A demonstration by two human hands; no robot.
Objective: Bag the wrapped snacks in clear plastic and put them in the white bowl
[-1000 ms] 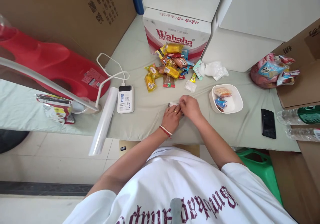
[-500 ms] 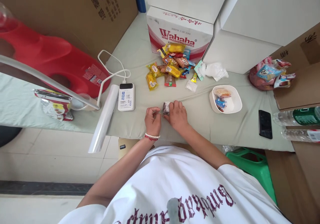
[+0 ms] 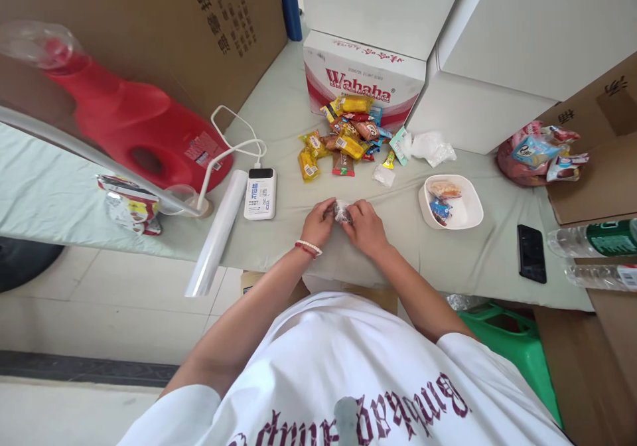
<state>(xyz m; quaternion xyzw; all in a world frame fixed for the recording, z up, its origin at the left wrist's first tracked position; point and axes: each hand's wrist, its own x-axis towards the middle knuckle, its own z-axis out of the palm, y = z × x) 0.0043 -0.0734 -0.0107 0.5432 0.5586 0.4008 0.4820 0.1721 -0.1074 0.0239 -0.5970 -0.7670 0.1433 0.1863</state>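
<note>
Between my two hands, low over the green cloth, is a small dark snack packet (image 3: 342,211) with clear, shiny plastic around it. My left hand (image 3: 318,223) pinches its left side, fingers curled. My right hand (image 3: 367,227) grips its right side, fingers bent over the edge. Part of the packet is hidden under the fingertips. Beyond my hands lies a pile of wrapped snacks (image 3: 351,146) in yellow, brown and blue. To the right is a white plastic bowl (image 3: 470,212) with a couple of packets inside. A crumpled piece of clear plastic (image 3: 384,176) lies near the pile.
A Wahaha carton (image 3: 365,68) stands behind the pile. At left are a power bank (image 3: 260,197), a clear film roll (image 3: 216,240) jutting past the table edge, and a red jug (image 3: 144,124). A phone (image 3: 531,253), bottles (image 3: 577,240) and a snack bag (image 3: 527,157) are at right.
My left hand has come in to the packet and now touches its left side. Both hands and the packet have shifted slightly right. The camera view has tilted a little.
</note>
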